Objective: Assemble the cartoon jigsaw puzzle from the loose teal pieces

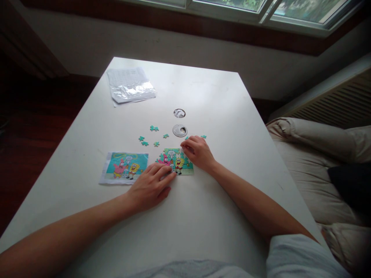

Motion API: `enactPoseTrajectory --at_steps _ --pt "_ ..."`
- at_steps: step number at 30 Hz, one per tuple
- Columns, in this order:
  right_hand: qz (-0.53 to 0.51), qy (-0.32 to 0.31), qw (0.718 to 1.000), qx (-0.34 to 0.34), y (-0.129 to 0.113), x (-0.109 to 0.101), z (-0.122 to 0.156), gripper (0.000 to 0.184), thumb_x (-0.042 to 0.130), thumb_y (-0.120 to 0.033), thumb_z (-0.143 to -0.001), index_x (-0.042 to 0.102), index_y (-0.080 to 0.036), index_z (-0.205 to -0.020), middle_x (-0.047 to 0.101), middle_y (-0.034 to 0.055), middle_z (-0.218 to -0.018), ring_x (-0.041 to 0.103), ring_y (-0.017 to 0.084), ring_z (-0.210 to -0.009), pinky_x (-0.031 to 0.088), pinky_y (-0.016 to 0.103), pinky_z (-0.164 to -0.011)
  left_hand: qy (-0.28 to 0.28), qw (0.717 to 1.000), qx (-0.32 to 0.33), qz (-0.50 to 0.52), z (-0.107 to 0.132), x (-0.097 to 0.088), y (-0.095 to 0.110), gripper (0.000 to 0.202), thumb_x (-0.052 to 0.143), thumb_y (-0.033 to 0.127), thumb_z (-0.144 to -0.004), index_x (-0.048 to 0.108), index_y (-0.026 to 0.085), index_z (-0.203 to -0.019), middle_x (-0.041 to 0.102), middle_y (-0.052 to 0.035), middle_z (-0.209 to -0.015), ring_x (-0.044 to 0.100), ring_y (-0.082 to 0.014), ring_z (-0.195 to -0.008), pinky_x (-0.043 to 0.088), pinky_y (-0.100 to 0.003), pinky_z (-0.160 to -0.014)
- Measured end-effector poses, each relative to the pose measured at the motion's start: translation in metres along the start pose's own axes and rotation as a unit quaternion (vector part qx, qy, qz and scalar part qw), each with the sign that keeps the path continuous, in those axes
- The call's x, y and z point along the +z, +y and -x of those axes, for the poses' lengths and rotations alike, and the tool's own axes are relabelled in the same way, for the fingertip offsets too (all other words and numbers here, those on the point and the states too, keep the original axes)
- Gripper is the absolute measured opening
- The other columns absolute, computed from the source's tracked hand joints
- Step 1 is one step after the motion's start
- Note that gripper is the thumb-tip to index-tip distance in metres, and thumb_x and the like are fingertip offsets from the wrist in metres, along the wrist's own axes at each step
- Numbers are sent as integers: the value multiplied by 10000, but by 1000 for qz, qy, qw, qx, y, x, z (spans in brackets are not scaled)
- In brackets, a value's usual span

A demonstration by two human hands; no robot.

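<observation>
A partly assembled jigsaw puzzle [188, 170] with cartoon figures lies on the white table, its upper edge uneven. My left hand [152, 181] rests on its lower left corner, fingers stretched out and lying flat. Over the upper right part is my right hand [199, 152], its fingertips drawn together at the puzzle's edge; whatever is between them is hidden. Left of the puzzle lies a reference picture [127, 166] of the same scene, partly beside my left wrist. Loose green puzzle pieces [154, 128] are scattered above, including a puzzle piece [203, 136] just past my right hand.
Two round holes sit mid-table, an open one [179, 113] and one with a grey cover [180, 130]. A clear plastic bag [131, 85] with paper lies at the far left of the white table [232, 200]. A beige cushioned seat [295, 166] stands along the right side.
</observation>
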State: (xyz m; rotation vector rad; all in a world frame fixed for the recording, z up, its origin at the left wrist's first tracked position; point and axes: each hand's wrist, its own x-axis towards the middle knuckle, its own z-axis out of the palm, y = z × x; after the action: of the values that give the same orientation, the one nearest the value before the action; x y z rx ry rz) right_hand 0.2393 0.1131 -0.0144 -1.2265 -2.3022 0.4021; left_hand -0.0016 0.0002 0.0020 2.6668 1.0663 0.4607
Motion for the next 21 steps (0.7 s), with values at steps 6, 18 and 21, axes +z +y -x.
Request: enactPoseTrajectory --at_steps 6,18,21 --pt "-1 3 1000 -5 0 0 0 123 565 -215 -942 683 -235 -918 649 42 -888 538 214 -874 358 368 -860 -5 1000 1 -2 0 0 -1 424 563 220 -925 556 177 -1347 571 -139 -1327 503 -302 -1225 450 -503 -1075" --pt "4 0 1000 -4 1 0 0 122 568 -221 -942 686 -243 -916 639 44 -866 538 223 -879 364 372 -854 2 1000 -1 -1 0 0 0 425 563 227 -921 558 199 -1345 579 -138 -1312 512 -303 -1218 459 -508 -1060" --pt "4 0 1000 -4 1 0 0 127 565 -225 -945 687 -244 -917 638 45 -866 537 224 -878 362 373 -854 6 1000 0 3 0 0 0 427 563 223 -920 559 208 -1347 581 -136 -1307 515 -301 -1220 459 -506 -1060"
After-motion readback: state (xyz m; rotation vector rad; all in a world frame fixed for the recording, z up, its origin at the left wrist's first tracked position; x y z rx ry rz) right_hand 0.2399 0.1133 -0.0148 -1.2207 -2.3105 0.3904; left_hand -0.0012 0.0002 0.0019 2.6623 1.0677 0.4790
